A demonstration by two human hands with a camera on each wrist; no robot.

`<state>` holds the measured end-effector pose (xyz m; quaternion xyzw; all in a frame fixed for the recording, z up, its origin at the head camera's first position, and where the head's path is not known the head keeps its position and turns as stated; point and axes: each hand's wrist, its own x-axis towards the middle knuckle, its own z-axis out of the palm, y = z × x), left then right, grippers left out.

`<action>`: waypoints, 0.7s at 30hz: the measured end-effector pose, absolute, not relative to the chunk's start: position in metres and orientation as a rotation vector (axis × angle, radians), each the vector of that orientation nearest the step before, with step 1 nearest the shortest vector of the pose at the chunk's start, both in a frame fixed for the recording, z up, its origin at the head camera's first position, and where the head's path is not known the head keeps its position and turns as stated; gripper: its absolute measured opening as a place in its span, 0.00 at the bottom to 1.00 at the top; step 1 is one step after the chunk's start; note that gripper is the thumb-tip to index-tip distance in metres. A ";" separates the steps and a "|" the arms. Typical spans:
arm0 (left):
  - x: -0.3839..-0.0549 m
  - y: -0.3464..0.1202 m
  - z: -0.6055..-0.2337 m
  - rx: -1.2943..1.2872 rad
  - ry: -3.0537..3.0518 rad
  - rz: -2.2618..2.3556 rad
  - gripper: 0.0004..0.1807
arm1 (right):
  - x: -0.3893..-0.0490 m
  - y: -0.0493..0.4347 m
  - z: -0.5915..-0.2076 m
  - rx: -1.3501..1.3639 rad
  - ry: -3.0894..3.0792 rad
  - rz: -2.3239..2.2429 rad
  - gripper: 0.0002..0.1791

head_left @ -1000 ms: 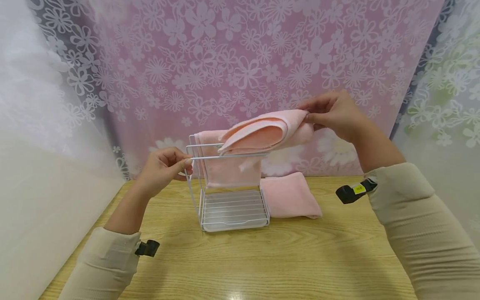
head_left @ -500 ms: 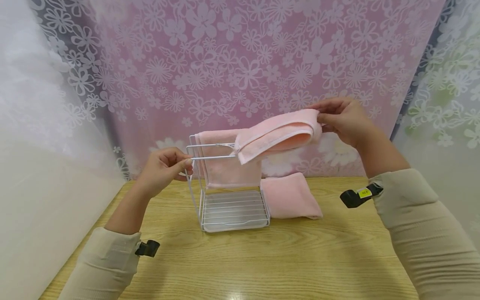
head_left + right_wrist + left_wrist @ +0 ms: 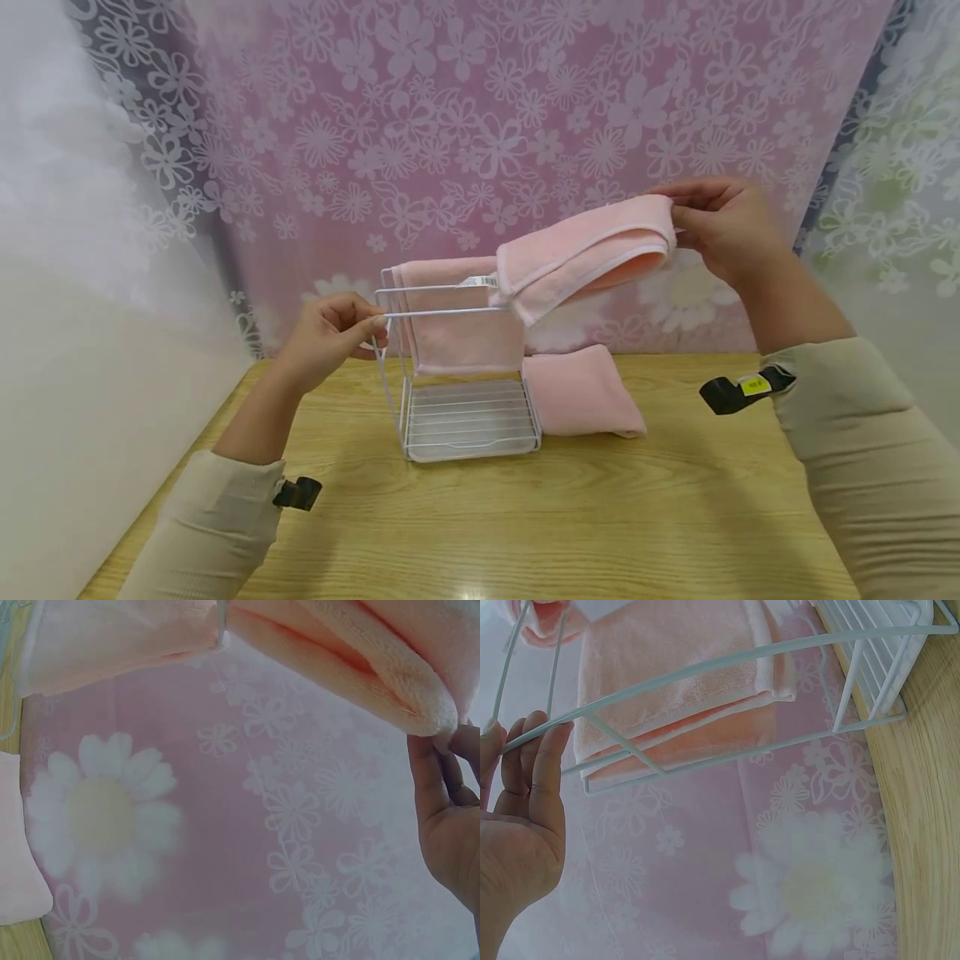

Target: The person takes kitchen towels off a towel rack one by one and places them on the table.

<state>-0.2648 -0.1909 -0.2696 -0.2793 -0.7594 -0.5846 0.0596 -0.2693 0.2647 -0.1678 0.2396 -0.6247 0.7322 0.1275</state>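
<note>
My left hand [image 3: 322,342] grips the top left corner of a white wire rack [image 3: 442,313], thumb on the near side; the left wrist view has its fingers around the rail. Up at the right, my right hand [image 3: 723,225] pinches the end of a folded pink towel [image 3: 577,242]. That towel slants down to the left, its lower end at the right part of the rack's upper rails, with a printed white tag [image 3: 480,282] showing there. A second pink towel [image 3: 465,333] hangs over the rack's back rail. In the right wrist view the pinched towel [image 3: 360,667] sags in a loop.
Another folded pink towel [image 3: 581,392] lies on the wooden table [image 3: 480,525], right of the rack's base. A pale tray [image 3: 472,417] sits under the base wires. A flowered pink curtain [image 3: 495,125] stands close behind the rack.
My right hand has moved right and slightly up, drawing the folded towel rightward along the upper rails. More of the rails and the tag now show. My left hand stays at its corner.
</note>
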 end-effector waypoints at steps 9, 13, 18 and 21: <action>-0.265 -0.189 -0.270 -0.823 -2.326 -1.767 0.05 | -0.260 0.283 -0.159 0.494 -1.616 2.214 0.12; -0.265 -0.188 -0.269 -0.847 -2.309 -1.773 0.05 | -0.259 0.289 -0.157 0.362 -1.647 2.196 0.13; -0.265 -0.190 -0.268 -0.877 -2.296 -1.778 0.04 | -0.261 0.294 -0.166 0.292 -1.738 2.134 0.12; -0.265 -0.191 -0.268 -0.886 -2.291 -1.766 0.04 | -0.263 0.297 -0.174 0.262 -1.778 2.126 0.12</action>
